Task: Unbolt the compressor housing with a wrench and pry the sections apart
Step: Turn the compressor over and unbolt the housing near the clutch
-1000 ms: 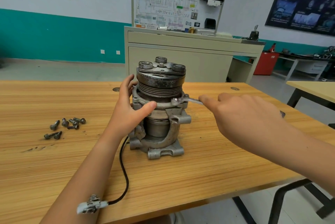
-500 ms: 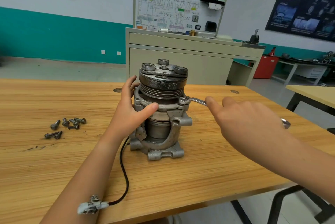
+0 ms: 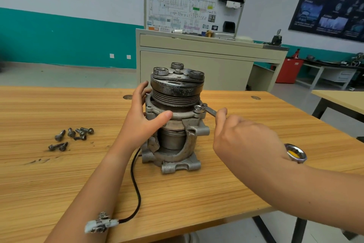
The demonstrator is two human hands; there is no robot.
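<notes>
A grey metal compressor stands upright on the wooden table, its pulley and clutch plate on top. My left hand grips the housing's upper flange from the left, thumb across the front. A steel wrench sits with one ring end on a bolt at the flange's right side. My right hand grips the wrench's shaft, and the other ring end sticks out behind my wrist.
Several loose bolts lie on the table to the left. A black cable runs from the compressor to a white connector near the front edge. A beige training bench stands behind, and another table at right.
My right hand has swung the wrench handle toward me and to the right, turning it about the bolt. The left hand has stayed on the housing.
</notes>
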